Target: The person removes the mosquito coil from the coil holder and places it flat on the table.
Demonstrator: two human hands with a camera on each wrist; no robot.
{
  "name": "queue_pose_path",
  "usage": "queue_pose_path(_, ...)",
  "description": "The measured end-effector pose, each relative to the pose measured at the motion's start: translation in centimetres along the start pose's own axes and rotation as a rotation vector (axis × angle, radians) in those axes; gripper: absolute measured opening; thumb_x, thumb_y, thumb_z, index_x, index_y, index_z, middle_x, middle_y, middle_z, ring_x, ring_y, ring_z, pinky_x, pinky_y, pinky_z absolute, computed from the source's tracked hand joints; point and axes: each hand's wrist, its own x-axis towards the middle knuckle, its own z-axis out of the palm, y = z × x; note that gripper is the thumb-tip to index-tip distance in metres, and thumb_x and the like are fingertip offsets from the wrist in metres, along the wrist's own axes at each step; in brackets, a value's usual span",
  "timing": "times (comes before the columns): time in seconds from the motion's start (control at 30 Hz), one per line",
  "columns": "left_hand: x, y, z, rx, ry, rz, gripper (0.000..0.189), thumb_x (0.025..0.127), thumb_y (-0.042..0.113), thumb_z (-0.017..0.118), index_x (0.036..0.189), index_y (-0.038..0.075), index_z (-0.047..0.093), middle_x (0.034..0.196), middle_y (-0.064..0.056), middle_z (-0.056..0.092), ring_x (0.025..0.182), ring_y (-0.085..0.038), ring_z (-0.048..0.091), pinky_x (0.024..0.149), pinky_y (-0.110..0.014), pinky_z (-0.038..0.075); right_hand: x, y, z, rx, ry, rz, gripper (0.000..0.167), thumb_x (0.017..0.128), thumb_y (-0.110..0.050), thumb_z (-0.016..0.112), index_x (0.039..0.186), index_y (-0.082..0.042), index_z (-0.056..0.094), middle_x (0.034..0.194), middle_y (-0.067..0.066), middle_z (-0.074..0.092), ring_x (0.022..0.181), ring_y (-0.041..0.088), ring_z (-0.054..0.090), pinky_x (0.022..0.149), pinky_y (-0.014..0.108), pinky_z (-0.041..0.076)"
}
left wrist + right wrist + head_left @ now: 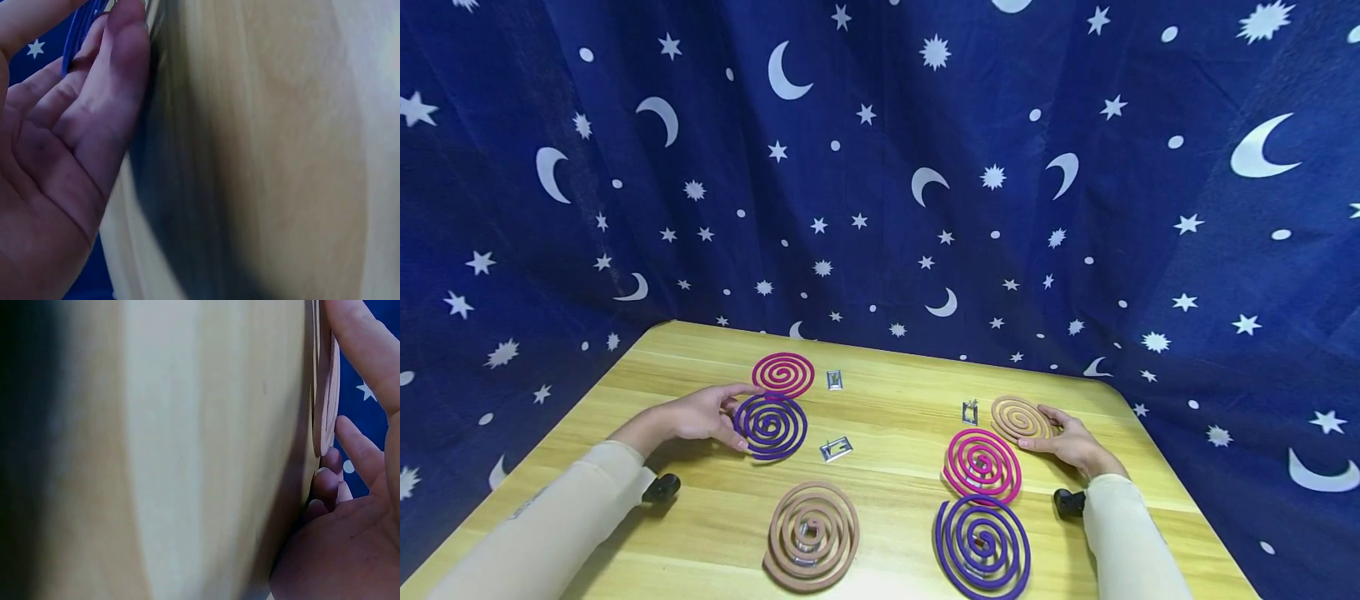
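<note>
Near the table's left side my left hand (700,412) pinches the left edge of a purple mosquito coil (771,427), thumb in front and fingers behind. The coil overlaps a magenta mosquito coil (783,374) farther back. In the left wrist view, purple coil strands (78,37) show by the fingers. At the right, my right hand (1071,442) grips a tan mosquito coil (1017,417) by its right edge. The right wrist view has this tan coil (323,394) edge-on between thumb and fingers, close over the table.
Small metal coil stands lie on the wooden table (895,467): one at back left (834,380), one nearer (836,448), one at right (970,412). A brown coil (811,536), a pink coil (982,467) and another purple coil (982,546) sit over stands. A starry blue cloth (880,183) hangs behind.
</note>
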Motion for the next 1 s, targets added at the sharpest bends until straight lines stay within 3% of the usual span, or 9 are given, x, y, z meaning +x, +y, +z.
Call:
queue_pose_path(0.1, -0.2, 0.5, 0.0, 0.074, -0.004, -0.026, 0.095, 0.074, 0.002, 0.088, 0.150, -0.006, 0.033, 0.089, -0.014, 0.064, 0.066, -0.021, 0.062, 0.055, -0.030, 0.053, 0.0, 0.0, 0.0, 0.000, -0.002, 0.005, 0.101, 0.083, -0.023, 0.085, 0.154, 0.010, 0.021, 0.148, 0.038, 0.027, 0.135, 0.048, 0.029, 0.115, 0.059, 0.018)
queue_pose_path(0.23, -0.7, 0.9, 0.0, 0.138, -0.016, -0.069, 0.092, 0.074, 0.007, 0.089, 0.149, 0.000, 0.037, 0.077, -0.009, 0.056, 0.055, -0.016, 0.053, 0.048, -0.025, 0.046, 0.1, 0.1, 0.0, -0.003, 0.001, 0.008, 0.101, 0.083, -0.023, 0.085, 0.154, 0.009, 0.021, 0.148, 0.038, 0.027, 0.136, 0.049, 0.029, 0.115, 0.059, 0.018)
queue_pose_path(0.4, -1.0, 0.9, -0.3, 0.259, -0.047, -0.033, 0.087, 0.075, 0.019, 0.090, 0.144, -0.002, 0.040, 0.072, -0.002, 0.053, 0.057, -0.011, 0.050, 0.050, -0.023, 0.044, 0.1, 0.1, 0.0, -0.001, 0.002, 0.004, 0.101, 0.083, -0.023, 0.086, 0.154, 0.009, 0.022, 0.148, 0.038, 0.028, 0.135, 0.048, 0.029, 0.115, 0.059, 0.019)
queue_pose_path(0.53, -1.0, 0.9, -0.3, 0.355, -0.006, -0.024, 0.084, 0.074, 0.021, 0.091, 0.141, -0.003, 0.047, 0.071, 0.000, 0.050, 0.063, -0.012, 0.047, 0.056, -0.025, 0.041, 0.1, 0.1, 0.0, -0.001, 0.002, 0.001, 0.101, 0.083, -0.022, 0.086, 0.154, 0.010, 0.022, 0.149, 0.038, 0.027, 0.136, 0.049, 0.028, 0.115, 0.059, 0.018)
queue_pose_path(0.67, -0.9, 0.8, -0.2, 0.354, 0.030, -0.026, 0.083, 0.074, 0.016, 0.090, 0.143, -0.003, 0.047, 0.073, -0.001, 0.049, 0.066, -0.016, 0.046, 0.058, -0.027, 0.039, 0.0, 0.1, 0.0, 0.003, 0.004, 0.001, 0.101, 0.083, -0.022, 0.086, 0.154, 0.010, 0.022, 0.148, 0.038, 0.028, 0.135, 0.048, 0.029, 0.115, 0.059, 0.018)
queue_pose_path(0.83, -0.5, 0.3, -0.1, 0.306, 0.087, 0.028, 0.078, 0.078, 0.017, 0.087, 0.141, -0.006, 0.047, 0.087, -0.007, 0.050, 0.079, -0.022, 0.047, 0.067, -0.030, 0.042, 0.0, -0.1, 0.0, 0.005, 0.006, 0.004, 0.101, 0.082, -0.022, 0.086, 0.154, 0.010, 0.022, 0.148, 0.038, 0.028, 0.135, 0.048, 0.030, 0.115, 0.058, 0.019)
queue_pose_path(0.93, -0.4, -0.3, 0.2, 0.304, 0.138, 0.041, 0.080, 0.077, 0.025, 0.089, 0.142, -0.001, 0.049, 0.110, -0.014, 0.053, 0.102, -0.031, 0.050, 0.090, -0.042, 0.045, 0.0, 0.0, 0.1, 0.006, 0.006, 0.004, 0.101, 0.082, -0.022, 0.086, 0.153, 0.010, 0.022, 0.147, 0.038, 0.029, 0.134, 0.047, 0.030, 0.115, 0.058, 0.019)
queue_pose_path(1.0, -0.4, -0.7, 0.3, 0.285, 0.161, 0.032, 0.084, 0.075, 0.029, 0.090, 0.144, 0.003, 0.050, 0.127, -0.019, 0.049, 0.119, -0.039, 0.045, 0.102, -0.056, 0.038, 0.1, 0.1, 0.1, 0.006, 0.005, 0.003, 0.100, 0.082, -0.021, 0.086, 0.153, 0.010, 0.022, 0.147, 0.038, 0.029, 0.134, 0.047, 0.031, 0.115, 0.057, 0.019)
